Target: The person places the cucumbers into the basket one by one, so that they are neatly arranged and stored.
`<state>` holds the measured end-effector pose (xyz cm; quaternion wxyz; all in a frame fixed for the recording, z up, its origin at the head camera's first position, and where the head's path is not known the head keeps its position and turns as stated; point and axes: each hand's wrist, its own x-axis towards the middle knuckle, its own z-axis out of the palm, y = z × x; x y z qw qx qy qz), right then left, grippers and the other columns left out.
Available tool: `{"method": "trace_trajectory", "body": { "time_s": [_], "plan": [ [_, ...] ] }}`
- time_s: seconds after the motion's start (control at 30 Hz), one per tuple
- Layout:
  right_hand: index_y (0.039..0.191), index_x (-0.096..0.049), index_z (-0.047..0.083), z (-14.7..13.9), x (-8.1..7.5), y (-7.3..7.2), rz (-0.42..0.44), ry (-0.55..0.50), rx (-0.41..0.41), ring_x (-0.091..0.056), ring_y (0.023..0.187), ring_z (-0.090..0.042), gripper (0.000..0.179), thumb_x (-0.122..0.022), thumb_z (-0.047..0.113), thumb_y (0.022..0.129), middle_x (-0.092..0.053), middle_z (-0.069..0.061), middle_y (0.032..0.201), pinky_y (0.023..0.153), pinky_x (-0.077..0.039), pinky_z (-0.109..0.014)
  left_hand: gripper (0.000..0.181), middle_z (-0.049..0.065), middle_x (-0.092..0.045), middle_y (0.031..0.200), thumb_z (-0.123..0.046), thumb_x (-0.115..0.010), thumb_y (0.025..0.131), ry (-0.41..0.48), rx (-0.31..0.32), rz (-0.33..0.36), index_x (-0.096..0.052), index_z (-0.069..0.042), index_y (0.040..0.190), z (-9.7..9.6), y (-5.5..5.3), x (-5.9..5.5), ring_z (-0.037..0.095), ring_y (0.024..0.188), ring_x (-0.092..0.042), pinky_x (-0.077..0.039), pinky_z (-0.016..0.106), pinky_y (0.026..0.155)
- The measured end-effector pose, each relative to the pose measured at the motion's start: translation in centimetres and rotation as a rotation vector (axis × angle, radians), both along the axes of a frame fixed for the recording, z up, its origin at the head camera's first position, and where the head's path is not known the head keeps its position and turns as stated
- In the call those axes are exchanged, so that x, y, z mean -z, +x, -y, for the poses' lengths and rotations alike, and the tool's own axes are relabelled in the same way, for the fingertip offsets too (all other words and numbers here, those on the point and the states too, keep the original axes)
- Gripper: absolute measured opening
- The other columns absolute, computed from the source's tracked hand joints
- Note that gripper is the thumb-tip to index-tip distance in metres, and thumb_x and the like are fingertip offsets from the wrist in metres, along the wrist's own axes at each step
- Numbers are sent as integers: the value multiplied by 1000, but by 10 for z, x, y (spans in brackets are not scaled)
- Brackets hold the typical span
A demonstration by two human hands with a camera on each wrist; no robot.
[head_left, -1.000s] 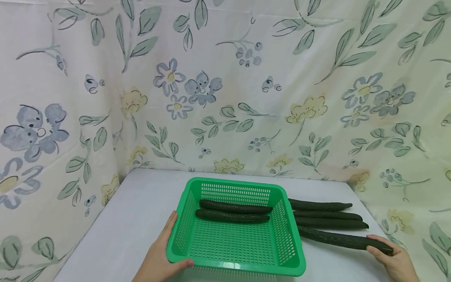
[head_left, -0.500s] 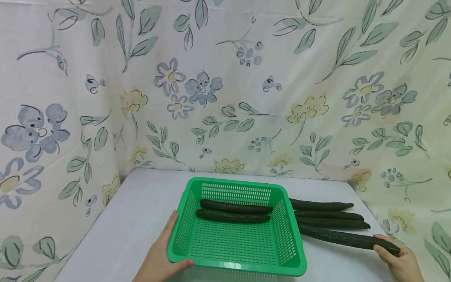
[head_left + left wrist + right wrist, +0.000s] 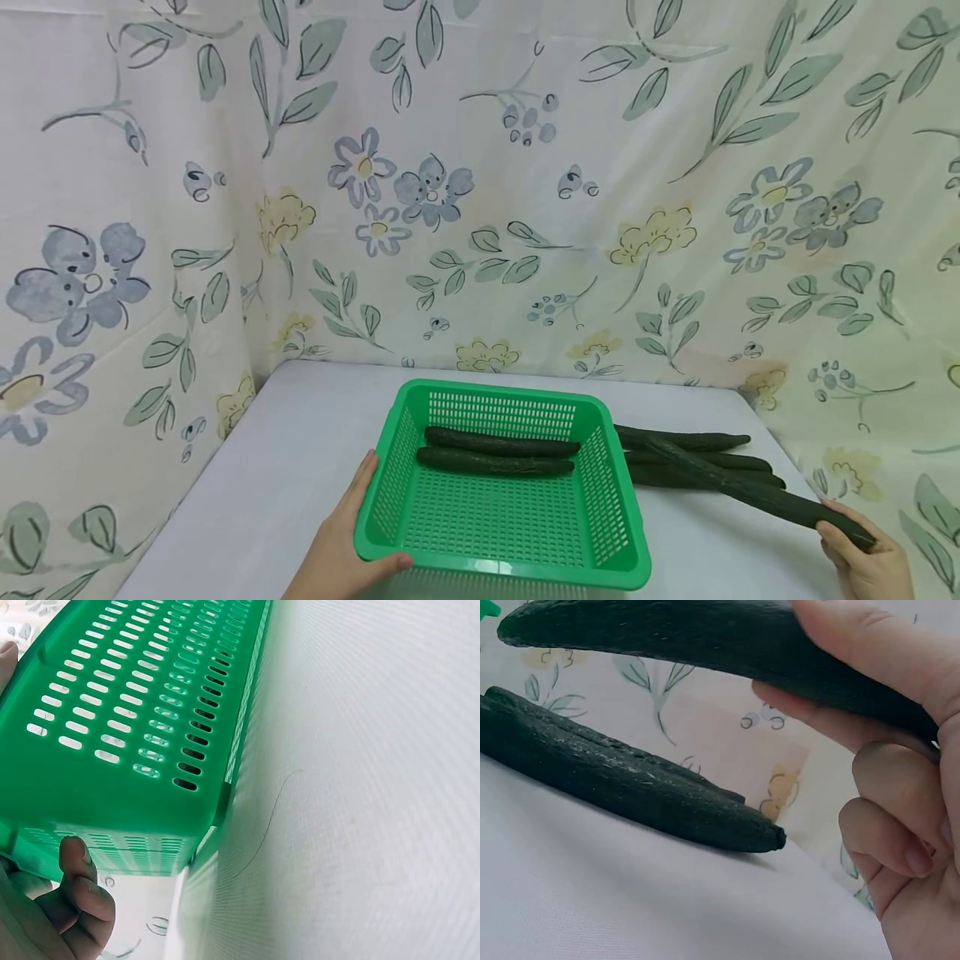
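My right hand (image 3: 870, 554) grips a dark green cucumber (image 3: 780, 502) near its right end, thumb on one side and fingers on the other. Its far end slants up to the left, raised off the table in the right wrist view. My left hand (image 3: 345, 537) holds the near left corner of a green plastic basket (image 3: 633, 546), thumb over the front rim. Some curled fingers (image 3: 94, 900) of that hand show beside the basket wall in the left wrist view. Inside the basket, two cucumbers (image 3: 502, 442) lie side by side toward the back.
Right of the basket, several more cucumbers (image 3: 697, 439) lie on the white table (image 3: 247, 483), their left ends hidden behind the basket wall. A floral curtain (image 3: 480, 208) hangs behind the table and along both sides.
The cucumber in my right hand has lifted off the table, its far end swinging up over the others, while the hand shifted right and slightly down. Left hand and basket stay put.
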<state>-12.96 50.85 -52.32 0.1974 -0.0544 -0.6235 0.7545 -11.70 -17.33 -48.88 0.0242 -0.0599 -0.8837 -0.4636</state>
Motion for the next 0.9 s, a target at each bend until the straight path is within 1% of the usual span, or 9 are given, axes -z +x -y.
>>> {"method": "trace_trajectory", "body": {
  "time_s": [0.07, 0.13, 0.2, 0.27, 0.37, 0.5, 0.6, 0.77, 0.9],
  "plan": [
    [114, -85, 25, 3, 0, 0, -25, -28, 14, -53, 60, -5, 38, -69, -7, 99, -76, 13, 85, 53, -48, -18, 131, 10, -14, 178, -43, -95, 76, -1, -2, 3, -8, -24, 173, 0, 1, 0, 48, 155, -33, -49, 60, 107],
    [115, -84, 21, 6, 1, -1, -56, -61, 13, -41, 54, -11, 37, -69, -8, 98, -71, 10, 76, 51, -46, -20, 131, 9, -13, 178, -43, -95, 76, 0, -4, 9, -8, -25, 173, 0, 1, 0, 48, 155, -32, -49, 60, 107],
    [115, -84, 17, 8, 2, -2, -92, -104, 3, -28, 55, -18, 37, -68, -11, 98, -64, 6, 68, 49, -43, -25, 131, 8, -12, 179, -44, -94, 76, 1, -3, 19, -7, -28, 173, 0, 1, 0, 48, 156, -31, -49, 61, 108],
    [115, -84, 14, 11, 3, -4, -121, -159, -9, -22, 58, -22, 37, -67, -13, 97, -61, 3, 67, 49, -42, -26, 131, 8, -12, 179, -45, -94, 76, -6, -5, 23, -6, -29, 173, 0, 2, 0, 48, 156, -31, -48, 62, 109],
    [115, -84, 10, 14, 3, -7, -162, -229, -26, -20, 58, -22, 38, -63, -17, 97, -68, 1, 73, 51, -44, -25, 132, 8, -13, 178, -46, -94, 76, -16, -9, 11, -6, -32, 173, 0, 2, 0, 47, 156, -31, -47, 65, 109],
    [116, -81, 1, 20, 1, -11, -266, -284, -56, -18, 59, -21, 38, -57, -22, 97, -69, -3, 75, 52, -32, -28, 132, 8, -15, 178, -46, -95, 76, -25, -12, -19, -6, -34, 172, 0, 1, 1, 47, 156, -31, -46, 68, 109],
    [117, -79, -5, 29, -3, -14, -327, -291, -69, -15, 58, -21, 38, -54, -25, 97, -64, -4, 72, 55, -22, -32, 132, 9, -15, 178, -46, -95, 75, -29, -13, -26, -6, -33, 172, 0, 1, 1, 47, 155, -31, -45, 69, 109],
    [113, -78, -8, 49, -12, -24, -371, -256, -48, -15, 57, -20, 34, -54, -26, 96, -57, -1, 71, 52, -17, -30, 132, 9, -14, 178, -44, -96, 75, -22, -14, -31, -8, -29, 173, 0, 1, 1, 47, 156, -30, -44, 69, 111],
    [111, -77, -10, 64, -17, -33, -445, -278, -90, -13, 55, -19, 33, -54, -28, 95, -58, -2, 74, 50, -13, -28, 133, 9, -14, 178, -43, -96, 74, -16, -17, -32, -8, -31, 173, -1, 1, 2, 47, 155, -32, -45, 68, 110]
  ]
}}
